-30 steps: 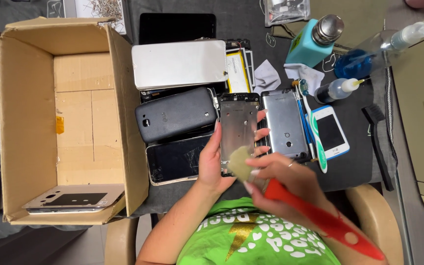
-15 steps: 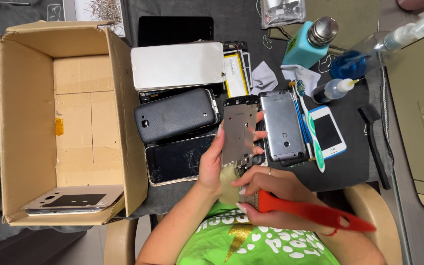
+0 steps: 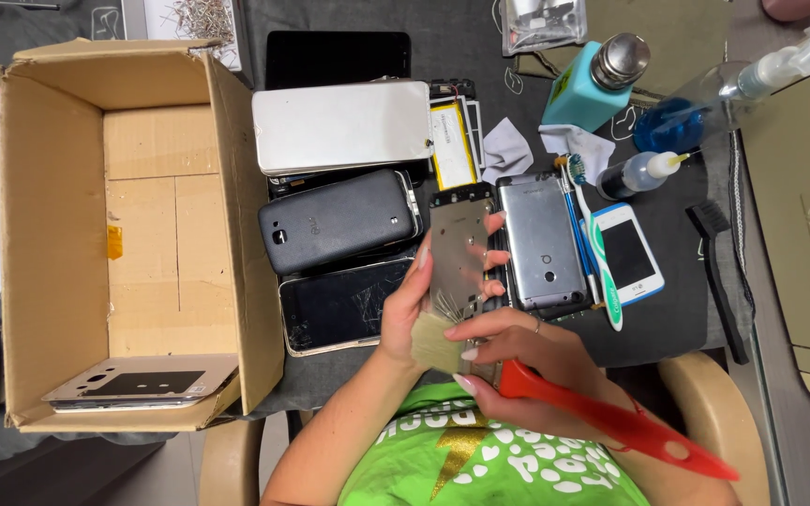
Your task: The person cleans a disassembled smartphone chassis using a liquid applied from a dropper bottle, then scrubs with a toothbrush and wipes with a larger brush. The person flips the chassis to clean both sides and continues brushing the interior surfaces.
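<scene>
Since a moment ago, my right hand (image 3: 517, 361) has drawn the red-handled paintbrush (image 3: 611, 422) lower, bristles on the bare grey metal phone frame (image 3: 459, 251). My left hand (image 3: 424, 300) has its fingers clamped around that frame, above the dark surface (image 3: 677, 319); right fingers grip the brush.

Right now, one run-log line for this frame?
left hand: holds phone frame | right hand: holds red-handled brush, bristles on frame | cardboard box: one phone panel inside

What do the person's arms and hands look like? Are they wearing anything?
Both arms are bare, with no gloves or long sleeves. The right hand has a thin ring on one finger. Both it and the left hand have long, pale-polished nails. The shirt is bright green with white and yellow print.
</scene>
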